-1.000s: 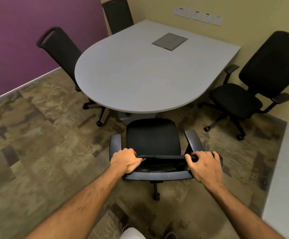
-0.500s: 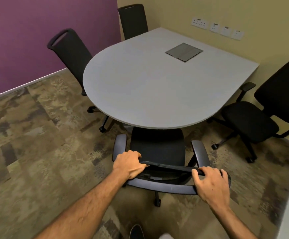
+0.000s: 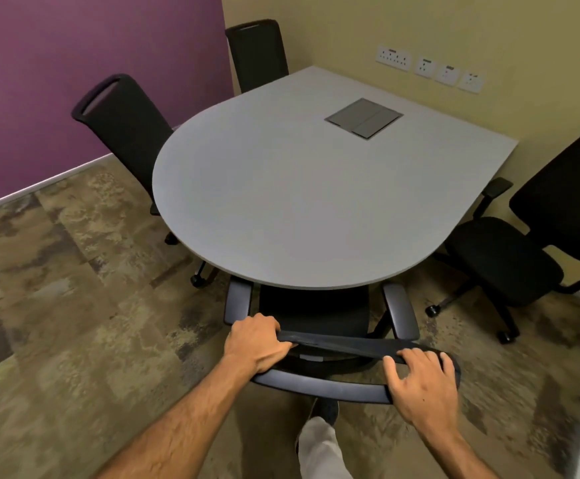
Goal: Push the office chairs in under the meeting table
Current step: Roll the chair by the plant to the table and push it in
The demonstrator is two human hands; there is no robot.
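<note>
A black office chair (image 3: 316, 316) stands in front of me at the rounded near end of the grey meeting table (image 3: 281, 209). Its seat front and the tips of its armrests lie under the table edge. My left hand (image 3: 257, 342) grips the left end of the chair's backrest top. My right hand (image 3: 420, 378) rests over the right end, fingers curled on the frame. A second black chair (image 3: 523, 243) stands pulled out at the right, angled away from the table. Two more chairs (image 3: 122, 133) (image 3: 257, 53) sit tucked against the table's left side.
A purple wall (image 3: 57, 81) runs along the left and a yellow wall with sockets (image 3: 427, 67) along the back. A metal cable hatch (image 3: 363, 117) lies flush in the tabletop. My leg and shoe (image 3: 319, 440) step forward on the patterned carpet behind the chair.
The chair has rolled forward, from clear of the table to having its seat front and armrest tips beneath the edge. I have walked closer with both hands still on the backrest.
</note>
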